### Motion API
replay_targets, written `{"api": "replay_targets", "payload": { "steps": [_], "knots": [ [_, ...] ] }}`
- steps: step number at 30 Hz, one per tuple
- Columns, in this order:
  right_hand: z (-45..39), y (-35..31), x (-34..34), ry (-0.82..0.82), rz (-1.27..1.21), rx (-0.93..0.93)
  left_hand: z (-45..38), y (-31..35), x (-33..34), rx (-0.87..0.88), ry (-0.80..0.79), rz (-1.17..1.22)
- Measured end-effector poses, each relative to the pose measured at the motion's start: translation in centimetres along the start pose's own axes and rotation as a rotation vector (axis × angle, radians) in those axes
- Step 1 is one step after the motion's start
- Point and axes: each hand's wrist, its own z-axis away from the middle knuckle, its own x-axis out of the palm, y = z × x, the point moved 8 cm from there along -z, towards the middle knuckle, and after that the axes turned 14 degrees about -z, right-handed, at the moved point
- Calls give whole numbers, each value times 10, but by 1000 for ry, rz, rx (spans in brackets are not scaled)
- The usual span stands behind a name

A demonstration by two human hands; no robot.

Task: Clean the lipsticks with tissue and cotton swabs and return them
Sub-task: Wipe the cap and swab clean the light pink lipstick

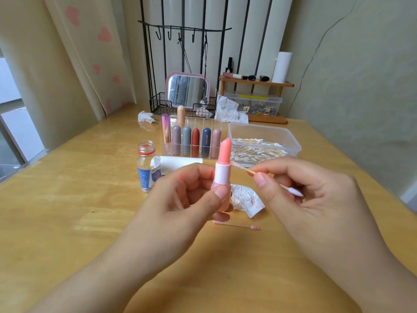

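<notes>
Standing upright at frame centre — a peach lipstick (223,163), bullet wound out above its white collar, cap off. Being gripped low on the pink base by the left hand (180,199), thumb and fingers (220,192) curled round the tube. Being worked at the collar, just beside the bullet's foot, by a cotton swab (266,178), its far tip touching or nearly touching the rim. Pinching the wooden stick between thumb and forefinger, the right hand (316,199), other fingers loosely curled behind.

Judging by the layout, sitting somewhere midway: a used swab (237,226) with pink tips lying on the counter (67,211) just below the hands, a crumpled tissue (247,198) stained red behind the lipstick. Waiting capped in the clear organizer (191,143) above centre — six more lipsticks, whether cleaned or not impossible to say. Still remaining for this one, seemingly: finishing the rim, capping, slotting back.

Resting right of the organizer, a plastic tub of fresh swabs (264,141); left of it, an open small bottle (147,169) beside a folded tissue strip. Spreading beneath everything, a pale wooden counter. Standing further back in the upper middle: a pink-framed mirror (187,90) in a wire rack, a small wooden shelf with cosmetics and a paper roll at upper right, heart-patterned curtains at upper left.
</notes>
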Motion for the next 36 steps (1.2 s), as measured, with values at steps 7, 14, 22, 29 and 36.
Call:
{"api": "replay_targets", "payload": {
  "steps": [7, 14, 22, 29, 36],
  "knots": [
    [0, 2, 1, -1, -6, 19, 0, -2, 1, 10, -11, -17],
    [-1, 5, -1, 6, -76, 37, 2, 1, 3, 18, -25, 7],
    [-1, 10, -4, 38, -178, 120, 1, -3, 9, 44, -100, 29],
    [-2, 12, -4, 44, -217, 199, 5, -5, 15, -12, -139, 128],
    [-4, 6, 0, 27, -188, 122, 5, -7, 17, -51, -152, 195]
  ]
}}
